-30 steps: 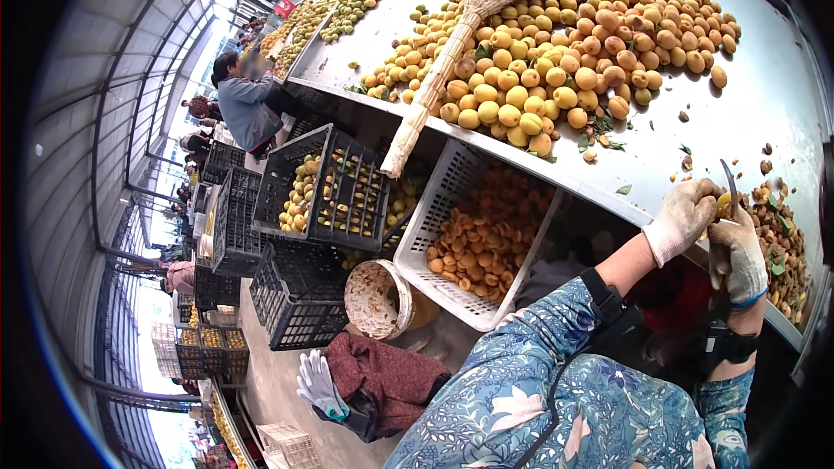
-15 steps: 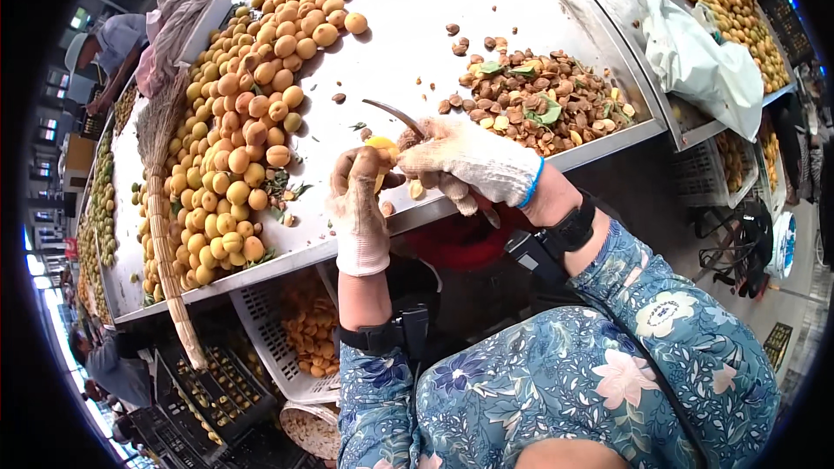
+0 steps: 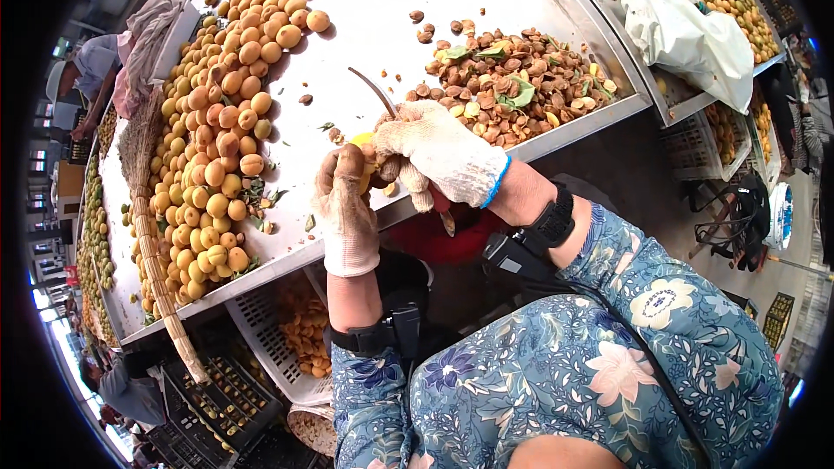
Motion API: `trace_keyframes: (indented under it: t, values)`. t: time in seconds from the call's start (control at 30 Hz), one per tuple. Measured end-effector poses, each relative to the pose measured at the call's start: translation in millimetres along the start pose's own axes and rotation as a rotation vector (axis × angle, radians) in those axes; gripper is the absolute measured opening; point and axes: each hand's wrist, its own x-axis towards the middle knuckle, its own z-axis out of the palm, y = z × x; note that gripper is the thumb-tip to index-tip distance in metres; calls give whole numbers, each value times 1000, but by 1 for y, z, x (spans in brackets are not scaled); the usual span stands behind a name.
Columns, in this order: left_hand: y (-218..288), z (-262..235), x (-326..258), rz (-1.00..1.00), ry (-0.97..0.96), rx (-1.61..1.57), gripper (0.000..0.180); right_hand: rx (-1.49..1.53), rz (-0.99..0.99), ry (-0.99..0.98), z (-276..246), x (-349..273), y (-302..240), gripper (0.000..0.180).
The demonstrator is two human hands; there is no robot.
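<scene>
Blue floral sleeves point(image 3: 373, 408) come in close, and look at the near edge of the table point(image 3: 391, 9): the gloved left hand point(image 3: 346, 208) pinches a yellow apricot point(image 3: 361, 139), while the gloved right hand point(image 3: 439, 148), right beside it, is wrapped around a curved knife point(image 3: 371, 87). Its long axis slants through that fist, blade tip aimed ahead and leftward, butt end back and rightward. Beyond, brown pits point(image 3: 495, 82) heap to the right, whole apricots point(image 3: 208, 200) to the left; farther right, a white sack point(image 3: 695, 35).
</scene>
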Motion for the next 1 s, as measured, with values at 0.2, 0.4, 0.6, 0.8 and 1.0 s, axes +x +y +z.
trace_keyframes:
  t: [0.2, 0.4, 0.6, 0.8, 1.0]
  values:
    - [4, 10, -4, 5, 59, -41, 33, 121, 36, -63, -3, 0, 5, 15]
    - [11, 3, 1, -127, -99, -231, 45, -131, 24, 5, 12, -7, -12, 18]
    - [10, -6, 3, -198, -159, -204, 43, -336, -121, 74, 10, 2, -4, 19]
    - [11, 2, 2, -352, -20, -435, 34, 178, -94, 208, 11, 4, -12, 13]
    - [2, 8, -3, -284, 14, -127, 34, 474, -373, 191, -11, 2, -19, 25]
